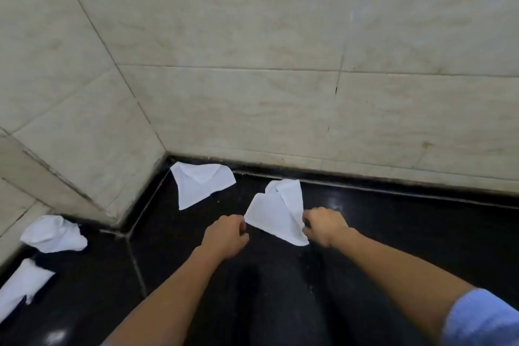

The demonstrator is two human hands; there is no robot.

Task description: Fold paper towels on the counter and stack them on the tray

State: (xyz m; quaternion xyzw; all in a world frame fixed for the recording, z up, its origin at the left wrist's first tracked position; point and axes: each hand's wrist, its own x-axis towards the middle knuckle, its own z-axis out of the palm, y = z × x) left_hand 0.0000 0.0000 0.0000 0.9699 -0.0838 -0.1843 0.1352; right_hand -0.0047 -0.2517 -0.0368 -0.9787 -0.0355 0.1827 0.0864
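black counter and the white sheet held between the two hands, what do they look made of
Black glossy counter: looks like polished stone, maybe granite; it shows bright reflections, fine pale speckles and a grouted seam. White thin paper towel: soft matte tissue paper, judging by its limp folds and creases where the left hand and right hand pinch it.

Beige marbled wall tiles (pixel 252 36)
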